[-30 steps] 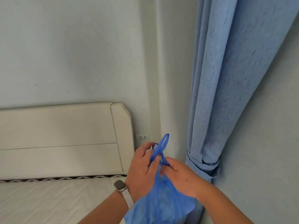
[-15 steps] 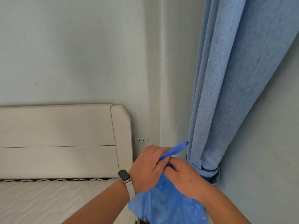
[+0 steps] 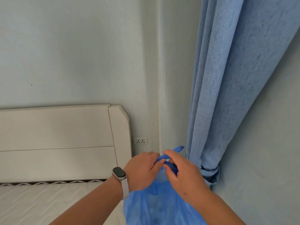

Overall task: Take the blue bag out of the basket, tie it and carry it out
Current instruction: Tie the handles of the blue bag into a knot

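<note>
The blue bag (image 3: 155,207), thin translucent plastic, hangs in the air at the lower middle of the head view, its bottom cut off by the frame edge. My left hand (image 3: 142,170), with a watch on the wrist, pinches one twisted handle strip of the bag. My right hand (image 3: 181,172) grips the other strip right beside it, and the two strips cross between my fingers. One strip end sticks out up and to the right past my right hand. The basket is not in view.
A cream headboard (image 3: 65,140) and white mattress (image 3: 40,203) lie to the left. A wall socket (image 3: 140,141) sits beside the headboard. A blue curtain (image 3: 227,88), tied back low, hangs close on the right, in the room's corner.
The upright handle loop from a second ago has been pulled down and across. The strips now cross between my hands, and my hands have shifted slightly to the right.
</note>
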Tool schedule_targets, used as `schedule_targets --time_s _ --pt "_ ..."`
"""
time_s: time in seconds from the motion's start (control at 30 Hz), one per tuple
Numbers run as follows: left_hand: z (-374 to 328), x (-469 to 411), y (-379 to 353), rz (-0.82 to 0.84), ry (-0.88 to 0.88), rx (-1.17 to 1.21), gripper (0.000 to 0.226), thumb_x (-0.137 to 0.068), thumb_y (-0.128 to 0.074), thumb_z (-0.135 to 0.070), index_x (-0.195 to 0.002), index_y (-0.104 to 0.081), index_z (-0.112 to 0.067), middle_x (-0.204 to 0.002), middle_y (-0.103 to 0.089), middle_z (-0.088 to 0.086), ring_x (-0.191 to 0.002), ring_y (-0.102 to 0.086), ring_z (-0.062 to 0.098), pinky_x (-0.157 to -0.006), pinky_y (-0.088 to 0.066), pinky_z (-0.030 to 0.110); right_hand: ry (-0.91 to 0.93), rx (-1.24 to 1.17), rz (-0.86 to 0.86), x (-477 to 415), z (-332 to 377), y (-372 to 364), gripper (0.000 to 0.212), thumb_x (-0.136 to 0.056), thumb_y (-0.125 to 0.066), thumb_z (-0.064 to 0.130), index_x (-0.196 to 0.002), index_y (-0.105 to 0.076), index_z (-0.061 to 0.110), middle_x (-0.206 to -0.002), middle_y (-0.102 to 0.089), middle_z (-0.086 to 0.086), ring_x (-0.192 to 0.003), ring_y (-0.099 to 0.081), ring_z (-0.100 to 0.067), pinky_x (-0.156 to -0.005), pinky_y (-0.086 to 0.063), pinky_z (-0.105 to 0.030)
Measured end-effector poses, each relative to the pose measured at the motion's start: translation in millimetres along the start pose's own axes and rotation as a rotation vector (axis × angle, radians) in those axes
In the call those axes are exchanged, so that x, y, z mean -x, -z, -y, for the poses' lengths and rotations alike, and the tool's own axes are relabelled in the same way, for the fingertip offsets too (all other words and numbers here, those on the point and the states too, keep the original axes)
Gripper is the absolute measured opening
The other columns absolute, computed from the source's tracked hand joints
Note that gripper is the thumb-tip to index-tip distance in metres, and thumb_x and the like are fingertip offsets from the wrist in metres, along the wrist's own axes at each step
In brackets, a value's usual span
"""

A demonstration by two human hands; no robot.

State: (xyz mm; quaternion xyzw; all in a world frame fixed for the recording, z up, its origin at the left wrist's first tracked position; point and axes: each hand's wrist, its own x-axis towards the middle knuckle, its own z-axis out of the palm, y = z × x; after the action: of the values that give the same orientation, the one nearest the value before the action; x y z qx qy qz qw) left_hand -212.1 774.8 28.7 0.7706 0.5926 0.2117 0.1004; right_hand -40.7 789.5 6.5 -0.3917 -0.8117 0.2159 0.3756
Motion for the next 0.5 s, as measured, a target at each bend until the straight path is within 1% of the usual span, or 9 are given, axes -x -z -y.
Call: schedule_targets --time_s 0.03,0.07,0.1,0.13,0.2,0.27,0.33,0.4,0.5 --pt "1.3 0.9 1.9 0.013 -0.043 -0.048 0.039 -0.096 -0.029 -0.045 -0.074 -0.046 -0.017 -0.069 -0.049 -0.002 -0.065 -0.046 0.017 -0.063 -0.042 0.040 0.004 0.010 -0.001 0.4 -0.9 -1.0 0.040 -0.091 -0.060 0.025 -0.124 -0.049 0.046 -0.079 -0.057 0.026 -0.084 -0.057 -0.001 -0.066 -0.043 -0.011" --pt "2.5 1.4 4.1 0.018 -0.085 -0.094 0.038 -0.097 -0.029 -0.043 -0.075 -0.046 -0.016 -0.072 -0.049 -0.001 -0.067 -0.045 0.018 -0.065 -0.041 0.039 0.010 0.022 0.000 0.4 -2.1 -1.9 0.043 -0.093 -0.060 0.023 -0.131 -0.050 0.040 -0.085 -0.056 0.028 -0.086 -0.056 0.001 -0.070 -0.041 -0.006" --pt "3.5 1.8 6.7 0.020 -0.127 -0.135 0.036 -0.097 -0.030 -0.042 -0.077 -0.046 -0.016 -0.073 -0.048 -0.001 -0.068 -0.043 0.018 -0.066 -0.040 0.038 0.020 0.041 0.007 0.2 -3.4 -2.8 0.043 -0.094 -0.059 0.021 -0.135 -0.050 0.033 -0.095 -0.056 0.026 -0.086 -0.055 0.002 -0.073 -0.039 -0.004" --pt "4.1 2.3 9.1 0.020 -0.171 -0.170 0.034 -0.096 -0.032 -0.041 -0.078 -0.046 -0.016 -0.074 -0.046 -0.002 -0.068 -0.041 0.017 -0.067 -0.038 0.036 0.036 0.064 0.017 -0.2 -4.2 -3.3 0.043 -0.095 -0.058 0.018 -0.136 -0.051 0.026 -0.101 -0.059 0.020 -0.086 -0.054 0.002 -0.075 -0.038 -0.004" --pt "3.4 3.8 13.5 0.013 -0.264 -0.231 0.029 -0.095 -0.037 -0.038 -0.079 -0.047 -0.016 -0.074 -0.041 -0.005 -0.067 -0.034 0.014 -0.066 -0.032 0.030 0.056 0.082 0.036 -1.2 -4.2 -4.1 0.038 -0.095 -0.056 0.014 -0.132 -0.055 0.021 -0.105 -0.063 0.010 -0.086 -0.054 0.000 -0.077 -0.042 -0.010" --pt "1.8 4.8 17.8 -0.014 -0.328 -0.245 0.024 -0.094 -0.043 -0.036 -0.083 -0.052 -0.016 -0.074 -0.040 -0.006 -0.066 -0.031 0.012 -0.065 -0.028 0.026 0.052 0.051 0.057 -3.0 -2.7 -3.8 0.032 -0.094 -0.056 0.011 -0.123 -0.061 0.021 -0.099 -0.063 0.010 -0.083 -0.055 -0.003 -0.075 -0.046 -0.018" --pt "1.1 4.4 21.7 -0.044 -0.355 -0.217 0.021 -0.093 -0.049 -0.032 -0.087 -0.058 -0.015 -0.074 -0.041 -0.006 -0.066 -0.032 0.011 -0.065 -0.029 0.025 0.030 -0.031 0.099 -4.5 -0.7 -1.9 0.027 -0.092 -0.057 0.007 -0.111 -0.065 0.023 -0.088 -0.059 0.013 -0.081 -0.055 -0.003 -0.071 -0.044 -0.016" --pt "0.7 5.4 23.3 -0.068 -0.360 -0.180 0.021 -0.092 -0.052 -0.032 -0.085 -0.058 -0.014 -0.073 -0.043 -0.005 -0.065 -0.034 0.011 -0.064 -0.031 0.025 -0.026 -0.146 0.161 -7.2 -0.8 3.0 0.024 -0.090 -0.058 0.004 -0.097 -0.068 0.025 -0.078 -0.056 0.015 -0.075 -0.054 -0.001 -0.067 -0.040 -0.012" --pt "-1.1 10.2 21.8 -0.082 -0.305 -0.063 0.020 -0.092 -0.050 -0.038 -0.094 -0.055 -0.019 -0.080 -0.054 -0.003 -0.071 -0.043 0.011 -0.066 -0.039 0.027 -0.156 -0.287 0.261 -12.2 -4.2 13.7 0.017 -0.091 -0.061 0.012 -0.086 -0.068 0.026 -0.067 -0.054 0.015 -0.060 -0.046 0.000 -0.059 -0.037 -0.016"
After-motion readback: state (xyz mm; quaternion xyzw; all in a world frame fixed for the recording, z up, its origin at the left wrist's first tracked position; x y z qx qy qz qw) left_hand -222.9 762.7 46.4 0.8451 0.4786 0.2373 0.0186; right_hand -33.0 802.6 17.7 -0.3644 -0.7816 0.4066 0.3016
